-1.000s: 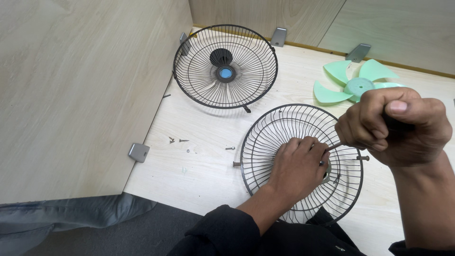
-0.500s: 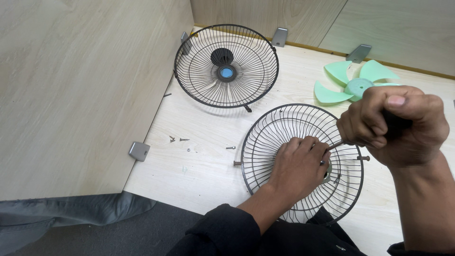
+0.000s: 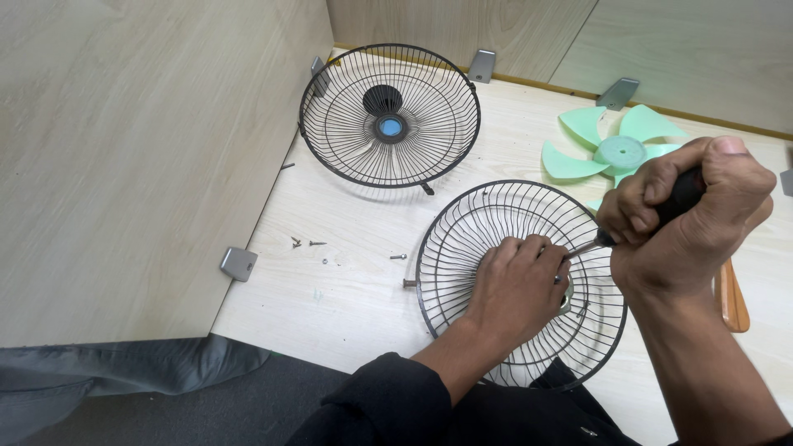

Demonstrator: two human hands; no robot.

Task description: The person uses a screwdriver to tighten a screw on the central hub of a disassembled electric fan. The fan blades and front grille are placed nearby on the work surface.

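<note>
A black wire fan guard [image 3: 462, 239] lies on the pale wooden table near its front edge. My left hand [image 3: 519, 285] rests inside it, fingers curled over its centre, pressing down. My right hand [image 3: 686, 219] is wrapped around the black handle of a screwdriver [image 3: 591, 244], whose metal shaft points down-left into the guard beside my left fingers. The tip is hidden by my left hand. A second black wire guard [image 3: 389, 116] with a blue centre cap lies farther back.
A mint-green fan blade [image 3: 615, 149] lies at the back right. Several small screws [image 3: 310, 243] are scattered left of the near guard. A wooden-handled tool [image 3: 731, 297] lies by my right wrist. Wooden panels wall the left and back, with metal brackets [image 3: 238, 263].
My right hand has shifted slightly on the screwdriver handle, as if turning it. My left hand and the guard have stayed in place.
</note>
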